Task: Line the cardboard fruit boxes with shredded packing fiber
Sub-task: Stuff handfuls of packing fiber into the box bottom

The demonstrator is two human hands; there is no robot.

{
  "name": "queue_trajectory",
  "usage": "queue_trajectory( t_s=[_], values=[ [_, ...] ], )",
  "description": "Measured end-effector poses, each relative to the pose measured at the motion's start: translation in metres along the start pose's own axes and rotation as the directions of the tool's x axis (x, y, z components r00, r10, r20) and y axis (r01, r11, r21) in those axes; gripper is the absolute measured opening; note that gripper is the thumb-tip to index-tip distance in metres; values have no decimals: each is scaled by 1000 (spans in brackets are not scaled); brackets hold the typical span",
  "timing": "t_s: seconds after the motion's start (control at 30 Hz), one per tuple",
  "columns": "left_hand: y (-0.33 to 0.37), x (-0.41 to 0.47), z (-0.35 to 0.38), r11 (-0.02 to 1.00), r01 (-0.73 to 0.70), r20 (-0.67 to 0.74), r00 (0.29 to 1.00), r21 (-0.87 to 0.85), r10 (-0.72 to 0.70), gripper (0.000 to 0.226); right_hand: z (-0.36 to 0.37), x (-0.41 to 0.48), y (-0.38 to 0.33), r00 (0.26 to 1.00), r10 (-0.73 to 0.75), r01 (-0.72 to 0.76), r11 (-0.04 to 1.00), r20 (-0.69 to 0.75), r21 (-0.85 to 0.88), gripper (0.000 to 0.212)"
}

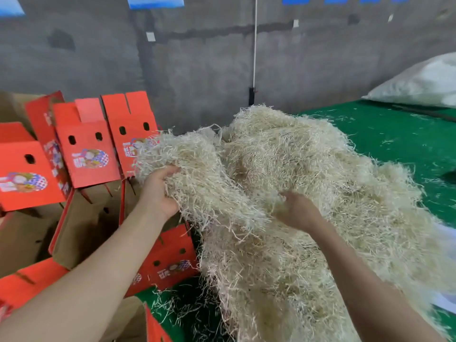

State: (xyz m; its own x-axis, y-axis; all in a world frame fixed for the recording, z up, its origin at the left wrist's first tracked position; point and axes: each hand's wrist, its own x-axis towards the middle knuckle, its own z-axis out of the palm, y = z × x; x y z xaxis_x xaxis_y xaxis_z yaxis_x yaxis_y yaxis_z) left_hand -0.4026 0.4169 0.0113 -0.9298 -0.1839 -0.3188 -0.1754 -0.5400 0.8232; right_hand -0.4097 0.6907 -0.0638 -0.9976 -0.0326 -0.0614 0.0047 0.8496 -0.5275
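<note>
Fiber (296, 164) gripped by left hand (160, 191); right hand (297, 211) fingers-deep in it.

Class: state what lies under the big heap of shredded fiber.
A green surface shows around the fiber heap and beneath its near edge. Whatever lies under the heap's middle is covered.

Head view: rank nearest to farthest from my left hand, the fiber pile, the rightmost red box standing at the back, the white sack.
1. Fiber pile, gripped by left hand.
2. Red box, just behind, left.
3. White sack, far right.
</note>
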Motion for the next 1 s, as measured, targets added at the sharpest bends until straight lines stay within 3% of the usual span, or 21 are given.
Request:
queue_trajectory(
  t_s=[0.1, 0.2, 0.27, 0.4, 0.47, 0.57, 0.7, 0.8, 0.87, 0.93, 0.97, 1.0],
  values=[
    [-10, -5, 11, 999, 32, 26, 999, 24, -33, 8, -25, -6, -40, 971, -222, 215, 973, -83, -88, 70],
    [-14, -10, 19, 1000, 7, 20, 1000, 7, -7, 7, -15, -16, -80, 935, -354, 348, 931, 35, 112, 63],
    [-10, -11, 22, 1000, -22, 8, 1000, 3, 22, 11, 8, -20, -88, 935, -352, 341, 924, 38, 170, 60],
    [6, -11, 27, 998, -60, 12, 998, -25, 60, 10, 40, -21, -58, 945, -307, 315, 946, -110, 72, 53],
    [13, -8, 30, 995, -79, 16, 997, -64, 80, 11, 52, -22, -26, 966, -250, 251, 968, -60, 22, 47],
    [22, -4, 32, 992, -116, 46, 992, -49, 118, 22, 64, -29, 16, 986, -146, 147, 989, 80, -2, 60],
    [24, -5, 33, 990, -131, 101, 986, -48, 135, 28, 34, -28, 5, 978, -206, 199, 968, 31, 150, 53],
    [26, -8, 38, 990, -137, 138, 981, -18, 138, 28, -1, -35, -32, 940, -333, 337, 855, -80, 395, 77],
    [24, -11, 39, 990, -133, 120, 985, 38, 128, 28, -5, -43, -64, 913, -404, 372, 781, -50, 502, 99],
    [23, -15, 39, 993, -110, 162, 982, 44, 102, 33, 13, -44, -89, 917, -397, 344, 833, 36, 433, 111],
    [23, -17, 37, 995, -92, 203, 976, 41, 82, 40, 24, -41, -95, 934, -353, 314, 887, 60, 339, 103],
    [24, -17, 34, 994, -89, 240, 968, 59, 72, 49, 33, -36, -95, 951, -304, 278, 921, 57, 272, 80]
  ],
)
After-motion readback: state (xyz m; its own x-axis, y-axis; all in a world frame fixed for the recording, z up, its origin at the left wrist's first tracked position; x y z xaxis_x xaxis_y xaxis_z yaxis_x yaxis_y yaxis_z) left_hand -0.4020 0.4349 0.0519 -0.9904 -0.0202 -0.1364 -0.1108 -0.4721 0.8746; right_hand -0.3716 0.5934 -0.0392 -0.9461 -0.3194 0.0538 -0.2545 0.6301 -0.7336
